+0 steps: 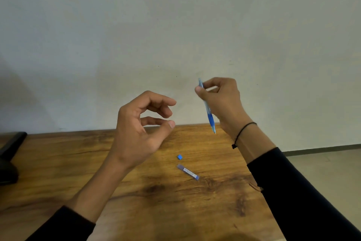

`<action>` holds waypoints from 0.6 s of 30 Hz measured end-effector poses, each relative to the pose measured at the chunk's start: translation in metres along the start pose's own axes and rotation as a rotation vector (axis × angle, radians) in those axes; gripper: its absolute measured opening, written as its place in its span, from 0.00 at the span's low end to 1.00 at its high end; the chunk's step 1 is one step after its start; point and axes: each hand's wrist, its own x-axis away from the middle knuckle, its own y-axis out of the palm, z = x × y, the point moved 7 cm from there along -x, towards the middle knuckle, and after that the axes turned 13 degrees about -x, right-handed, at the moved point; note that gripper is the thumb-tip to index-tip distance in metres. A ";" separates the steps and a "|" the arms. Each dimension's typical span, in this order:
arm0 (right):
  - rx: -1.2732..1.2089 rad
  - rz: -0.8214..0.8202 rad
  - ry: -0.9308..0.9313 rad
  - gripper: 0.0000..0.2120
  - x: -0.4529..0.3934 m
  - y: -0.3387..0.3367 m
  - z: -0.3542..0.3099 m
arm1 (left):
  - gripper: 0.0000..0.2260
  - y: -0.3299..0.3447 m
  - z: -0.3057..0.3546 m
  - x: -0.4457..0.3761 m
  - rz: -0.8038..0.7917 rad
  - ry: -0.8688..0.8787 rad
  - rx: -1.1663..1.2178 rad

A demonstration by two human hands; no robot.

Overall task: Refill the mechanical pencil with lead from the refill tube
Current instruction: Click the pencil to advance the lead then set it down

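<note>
My right hand (pixel 222 102) holds a blue mechanical pencil (pixel 207 108) nearly upright above the table, tip pointing down, pinched near its top between thumb and fingers. To its left, my left hand (pixel 140 123) hovers with fingers curled and apart; I see nothing in it. Below the hands, the lead refill tube (pixel 188 171), a small purplish case with a white label, lies flat on the wooden table (pixel 97 162). A small blue cap (pixel 180 156) lies just above the tube, apart from it.
A dark object (pixel 9 155) sits at the table's left edge. The pale wall (pixel 175 26) rises right behind the table. The table's right edge runs diagonally under my right forearm, with floor (pixel 322 172) beyond.
</note>
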 end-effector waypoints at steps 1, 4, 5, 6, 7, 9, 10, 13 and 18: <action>0.084 -0.001 -0.016 0.08 -0.002 0.000 0.011 | 0.16 0.000 -0.001 0.000 -0.001 -0.004 0.004; 0.363 -0.035 -0.001 0.12 -0.002 0.003 0.051 | 0.16 0.001 -0.008 0.002 -0.004 -0.026 0.008; 0.459 -0.057 0.017 0.12 -0.001 0.005 0.065 | 0.15 0.002 -0.010 0.002 -0.006 -0.033 0.003; 0.543 -0.081 0.041 0.13 0.000 0.007 0.079 | 0.15 0.002 -0.012 0.003 -0.008 -0.038 -0.003; 0.618 -0.102 0.066 0.12 0.002 0.009 0.091 | 0.15 0.002 -0.014 0.004 -0.010 -0.044 -0.008; 0.757 -0.132 0.090 0.11 0.006 0.013 0.109 | 0.15 0.003 -0.017 0.004 -0.017 -0.056 -0.012; 0.807 -0.142 0.091 0.11 0.008 0.016 0.116 | 0.15 0.003 -0.019 0.004 -0.018 -0.060 -0.015; 0.879 -0.155 0.085 0.10 0.014 0.025 0.132 | 0.15 0.004 -0.021 0.004 -0.018 -0.070 -0.026; 0.893 -0.217 0.122 0.12 0.017 0.035 0.149 | 0.14 0.007 -0.024 0.005 -0.033 -0.092 -0.039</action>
